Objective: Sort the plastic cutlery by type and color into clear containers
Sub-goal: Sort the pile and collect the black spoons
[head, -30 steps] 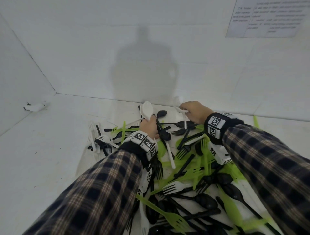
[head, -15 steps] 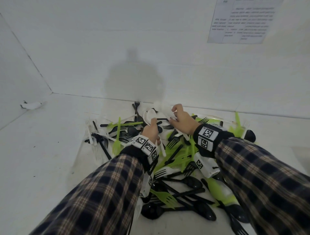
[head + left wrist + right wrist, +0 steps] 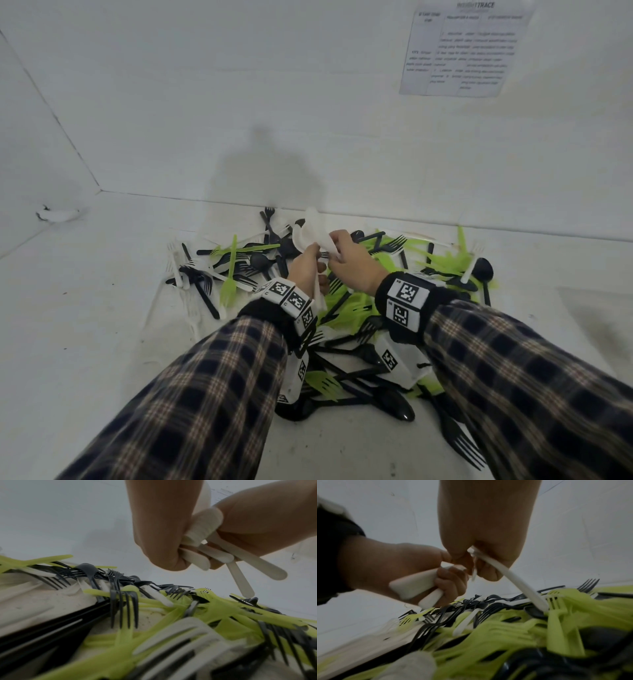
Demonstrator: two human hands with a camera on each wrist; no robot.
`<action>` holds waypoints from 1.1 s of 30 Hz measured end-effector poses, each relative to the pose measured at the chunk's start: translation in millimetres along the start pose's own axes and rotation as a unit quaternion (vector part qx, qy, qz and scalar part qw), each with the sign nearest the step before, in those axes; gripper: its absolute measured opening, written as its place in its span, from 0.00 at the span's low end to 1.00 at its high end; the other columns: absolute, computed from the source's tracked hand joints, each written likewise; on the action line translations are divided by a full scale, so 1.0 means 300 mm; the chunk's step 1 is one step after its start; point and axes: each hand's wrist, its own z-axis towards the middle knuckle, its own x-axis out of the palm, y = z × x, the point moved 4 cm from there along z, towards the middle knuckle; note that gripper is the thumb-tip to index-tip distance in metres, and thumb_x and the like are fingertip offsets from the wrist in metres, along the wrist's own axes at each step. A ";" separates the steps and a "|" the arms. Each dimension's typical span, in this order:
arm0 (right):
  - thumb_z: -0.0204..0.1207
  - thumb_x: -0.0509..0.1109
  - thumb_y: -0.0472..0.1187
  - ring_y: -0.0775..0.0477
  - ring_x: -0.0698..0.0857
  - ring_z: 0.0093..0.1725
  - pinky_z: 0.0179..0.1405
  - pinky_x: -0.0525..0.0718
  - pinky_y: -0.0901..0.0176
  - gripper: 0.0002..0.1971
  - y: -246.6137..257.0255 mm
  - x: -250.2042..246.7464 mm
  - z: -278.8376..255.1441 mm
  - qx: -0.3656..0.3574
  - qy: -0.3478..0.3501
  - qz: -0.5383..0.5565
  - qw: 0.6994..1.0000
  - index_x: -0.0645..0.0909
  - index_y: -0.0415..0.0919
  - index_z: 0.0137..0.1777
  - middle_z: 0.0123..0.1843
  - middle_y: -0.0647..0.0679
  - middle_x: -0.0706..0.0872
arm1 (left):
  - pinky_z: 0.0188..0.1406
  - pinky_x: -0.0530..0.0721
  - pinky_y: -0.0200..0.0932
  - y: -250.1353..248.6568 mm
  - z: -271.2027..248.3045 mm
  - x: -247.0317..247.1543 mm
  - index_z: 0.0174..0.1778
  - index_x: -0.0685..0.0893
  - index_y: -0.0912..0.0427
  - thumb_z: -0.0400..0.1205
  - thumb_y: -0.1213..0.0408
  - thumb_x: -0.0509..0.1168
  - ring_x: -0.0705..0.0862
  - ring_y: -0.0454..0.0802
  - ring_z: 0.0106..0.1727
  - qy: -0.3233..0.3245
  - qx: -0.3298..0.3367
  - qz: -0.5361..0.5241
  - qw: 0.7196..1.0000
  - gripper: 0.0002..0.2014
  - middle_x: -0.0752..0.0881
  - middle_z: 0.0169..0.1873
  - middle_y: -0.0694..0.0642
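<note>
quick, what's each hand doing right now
Left hand: closed, gripping a bunch of white spoons.
Right hand: closed, pinching one white utensil above the cutlery pile.

Dim, flat light — soft shadow on the back wall, blurred wrist-view foregrounds.

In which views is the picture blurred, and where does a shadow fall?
Head view: sharp in the middle, with the person's soft grey shadow on the white back wall. Left wrist view: the nearest green and white plastic forks are smeared. Right wrist view: the near green plastic cutlery is blurred, the corners dark.
</note>
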 end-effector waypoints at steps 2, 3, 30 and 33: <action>0.79 0.58 0.31 0.47 0.78 0.47 0.40 0.71 0.66 0.17 -0.007 -0.008 -0.017 0.008 -0.025 0.015 1.000 0.67 0.35 0.68 0.52 0.43 0.80 | 0.14 0.65 0.31 0.007 -0.015 0.019 0.38 0.75 0.59 0.85 0.55 0.55 0.65 0.43 0.12 0.019 -0.004 -0.016 1.000 0.14 0.70 0.26 0.54; 0.79 0.58 0.31 0.47 0.78 0.46 0.39 0.70 0.66 0.16 -0.011 -0.016 -0.026 0.009 -0.040 0.027 0.999 0.68 0.34 0.67 0.51 0.44 0.80 | 0.14 0.66 0.31 0.007 -0.027 0.028 0.40 0.77 0.60 0.86 0.56 0.54 0.66 0.44 0.12 0.027 -0.003 -0.026 0.999 0.14 0.72 0.27 0.55; 0.79 0.60 0.33 0.43 0.81 0.38 0.38 0.78 0.53 0.13 -0.060 -0.049 -0.223 -0.019 -0.106 -0.017 0.994 0.72 0.36 0.62 0.44 0.40 0.85 | 0.21 0.61 0.34 0.117 -0.177 0.112 0.30 0.67 0.58 0.85 0.48 0.46 0.62 0.47 0.20 -0.056 -0.019 -0.021 0.998 0.22 0.65 0.21 0.53; 0.77 0.62 0.34 0.42 0.81 0.44 0.41 0.76 0.55 0.13 -0.060 -0.037 -0.236 -0.023 -0.096 -0.006 0.995 0.73 0.35 0.62 0.52 0.38 0.84 | 0.24 0.70 0.37 0.125 -0.174 0.123 0.32 0.73 0.59 0.84 0.55 0.49 0.72 0.51 0.24 -0.049 -0.021 -0.068 0.996 0.18 0.75 0.21 0.56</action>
